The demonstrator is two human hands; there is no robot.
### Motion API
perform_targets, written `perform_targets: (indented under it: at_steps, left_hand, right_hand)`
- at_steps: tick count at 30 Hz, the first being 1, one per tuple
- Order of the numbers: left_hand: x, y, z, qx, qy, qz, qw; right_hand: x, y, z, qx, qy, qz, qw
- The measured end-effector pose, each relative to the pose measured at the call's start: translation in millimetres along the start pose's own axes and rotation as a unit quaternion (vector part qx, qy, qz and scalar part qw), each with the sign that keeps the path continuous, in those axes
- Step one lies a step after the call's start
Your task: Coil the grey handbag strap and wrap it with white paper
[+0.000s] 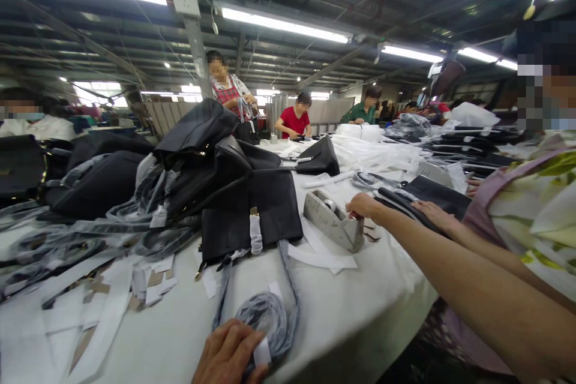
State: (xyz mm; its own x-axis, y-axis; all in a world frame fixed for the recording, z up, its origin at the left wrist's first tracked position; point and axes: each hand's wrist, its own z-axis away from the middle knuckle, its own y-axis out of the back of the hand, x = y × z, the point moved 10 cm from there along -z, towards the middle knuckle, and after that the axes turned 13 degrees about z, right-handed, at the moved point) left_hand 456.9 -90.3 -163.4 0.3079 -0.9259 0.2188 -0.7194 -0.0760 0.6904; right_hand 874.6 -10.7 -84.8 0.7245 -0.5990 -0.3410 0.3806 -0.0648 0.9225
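Observation:
My left hand is at the table's near edge, fingers closed on a coiled grey plastic-wrapped strap with a white paper tag at my fingertips. The strap runs up to a black handbag lying flat on the white table. My right hand reaches out to the cutter end of a grey tape dispenser. Its fingers are curled in a pinch there, and what they hold is too small to see. White paper strips lie under the dispenser.
More black bags in plastic wrap are piled at the left, with paper scraps in front. A co-worker in a floral apron stands close at the right, one hand on black straps. Other people work at the table's far end.

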Motion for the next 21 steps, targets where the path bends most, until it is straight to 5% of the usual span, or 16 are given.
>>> perform_targets:
  at_steps: [7, 11, 15, 21]
  left_hand:
    - [4.2, 7.1, -5.7, -0.008, -0.007, 0.01, 1.0]
    - [9.8, 9.8, -9.3, -0.028, -0.022, 0.006, 0.999]
    - [15.5, 12.8, -14.2, -0.049, -0.027, 0.003, 0.998]
    - [19.4, 15.4, -16.8, -0.061, -0.017, 0.012, 0.998]
  right_hand:
    - [-7.4, -2.6, 1.0, -0.028, -0.02, -0.031, 0.999]
    - [-5.3, 14.8, 7.0, -0.011, -0.013, -0.078, 0.997]
    - [9.5, 31.7, 16.3, -0.011, -0.01, -0.123, 0.992]
    - [42.4, 29.9, 44.7, -0.01, 0.008, -0.182, 0.983]
